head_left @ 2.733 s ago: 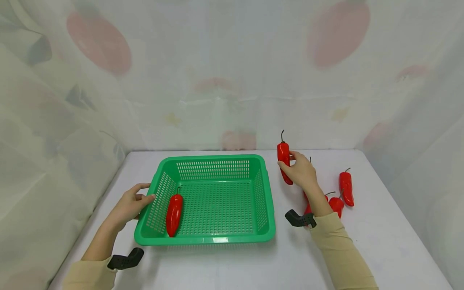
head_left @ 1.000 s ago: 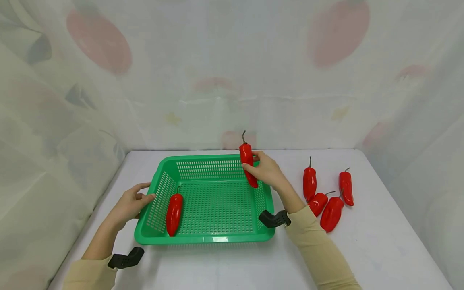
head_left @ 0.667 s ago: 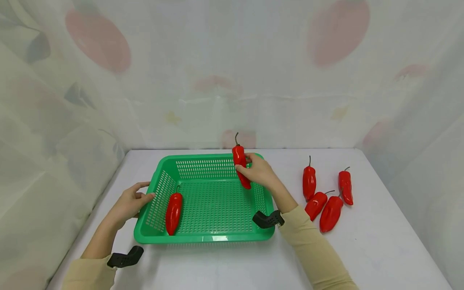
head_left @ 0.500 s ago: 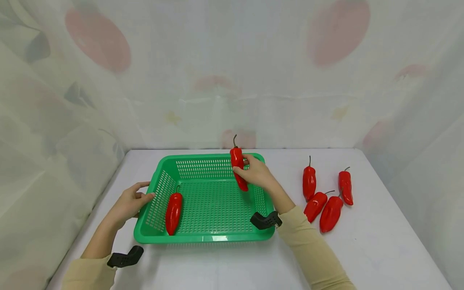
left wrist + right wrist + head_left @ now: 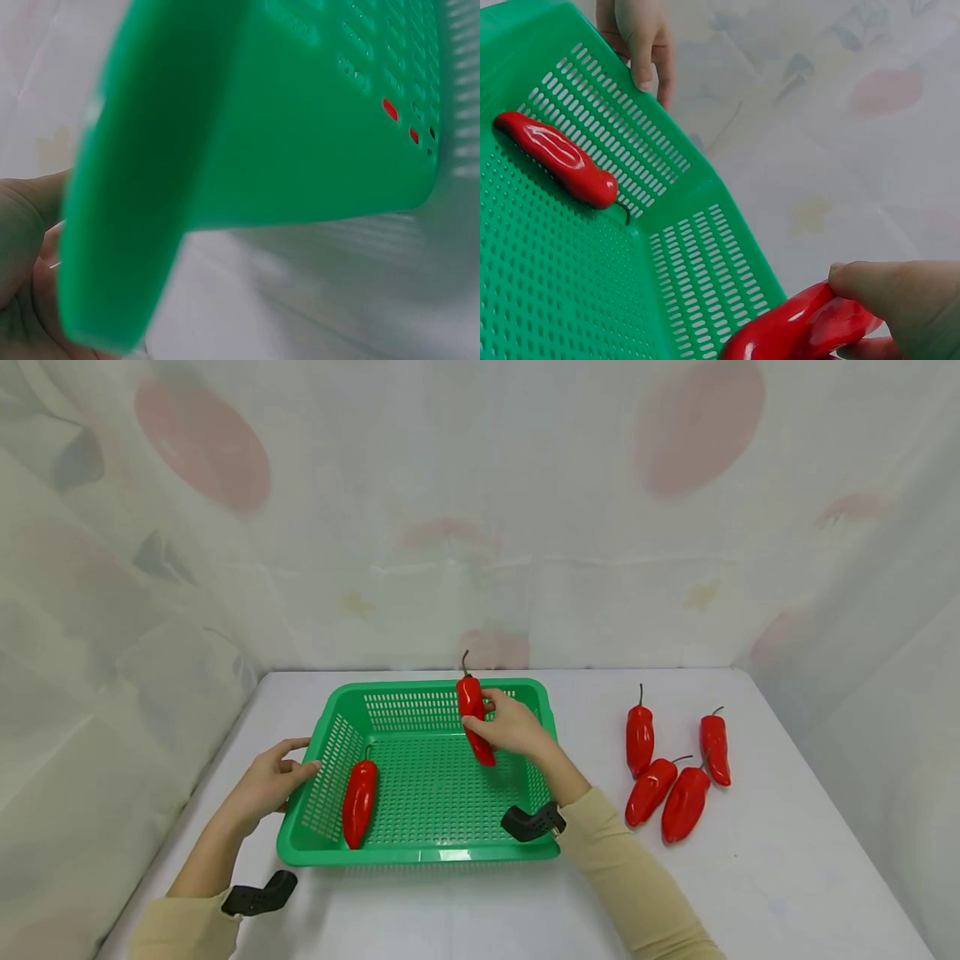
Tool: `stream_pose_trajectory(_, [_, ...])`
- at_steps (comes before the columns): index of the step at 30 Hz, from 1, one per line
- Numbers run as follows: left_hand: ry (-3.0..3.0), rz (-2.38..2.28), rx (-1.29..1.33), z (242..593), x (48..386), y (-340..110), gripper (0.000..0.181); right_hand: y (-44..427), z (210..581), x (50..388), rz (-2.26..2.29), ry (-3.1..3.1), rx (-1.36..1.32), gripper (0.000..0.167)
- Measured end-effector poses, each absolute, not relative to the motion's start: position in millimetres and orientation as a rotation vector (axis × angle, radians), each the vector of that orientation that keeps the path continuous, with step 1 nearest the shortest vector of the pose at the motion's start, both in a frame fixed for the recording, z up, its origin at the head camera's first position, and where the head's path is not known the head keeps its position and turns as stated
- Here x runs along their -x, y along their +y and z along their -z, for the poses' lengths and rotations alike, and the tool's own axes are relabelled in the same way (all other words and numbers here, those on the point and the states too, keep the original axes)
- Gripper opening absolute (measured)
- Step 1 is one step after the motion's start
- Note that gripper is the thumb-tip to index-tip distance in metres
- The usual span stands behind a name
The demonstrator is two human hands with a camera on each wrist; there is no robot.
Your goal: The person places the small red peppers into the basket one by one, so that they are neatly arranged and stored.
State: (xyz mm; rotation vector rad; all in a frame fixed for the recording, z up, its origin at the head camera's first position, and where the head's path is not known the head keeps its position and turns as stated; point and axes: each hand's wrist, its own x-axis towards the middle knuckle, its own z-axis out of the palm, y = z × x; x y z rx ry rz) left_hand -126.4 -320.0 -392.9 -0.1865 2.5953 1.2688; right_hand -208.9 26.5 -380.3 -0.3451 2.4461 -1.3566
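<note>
Right hand [image 5: 510, 727] has a pepper [image 5: 470, 697] pinched between thumb and fingers, held over the far half of the green basket [image 5: 431, 857], right of its middle. Pepper's stem points up and far, tip slants toward near right; in the head view the stem crosses the far rim. Right wrist view confirms the grasp: thumb on one side, fingers partly hidden behind the red body. Left hand [image 5: 270, 781] grips the basket's left rim, thumb over the edge, fingers on the outer side; left wrist view shows the rim large and blurred, with the fingers mostly hidden behind it. One more pepper [image 5: 360, 803] lies in the basket along the left wall, stem to the far side, tip to the near side; bits of red show through the slots. Four loose ones sit on the table, right of the basket: far-left pepper [image 5: 640, 741], near-left pepper [image 5: 651, 792], near-right pepper [image 5: 685, 806], far-right pepper [image 5: 715, 750]. They're bunched close; can't tell which ones touch. Near-left one lies at a slant, stem toward far right. Table [image 5: 795, 868] is white, with a pale printed cloth [image 5: 480, 485] behind it. Beige sleeves [image 5: 637, 881], black wrist units [image 5: 534, 822] on both arms.
</note>
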Motion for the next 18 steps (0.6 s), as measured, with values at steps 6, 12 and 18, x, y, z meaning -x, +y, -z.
stream_pose_trajectory(6, [2.591,-1.275,0.185,392.9,126.5,-319.5,0.067,16.3,384.9,207.7,1.369,2.401,0.358,0.065])
stream_pose_trajectory(12, [2.590,-1.269,0.186,393.3,126.6,-319.7,0.067,7.2,389.0,207.0,1.353,2.383,0.356,0.063])
stream_pose_trajectory(18, [2.590,-1.266,0.185,393.3,126.9,-320.7,0.068,-4.8,393.0,206.2,1.365,2.326,0.376,0.063])
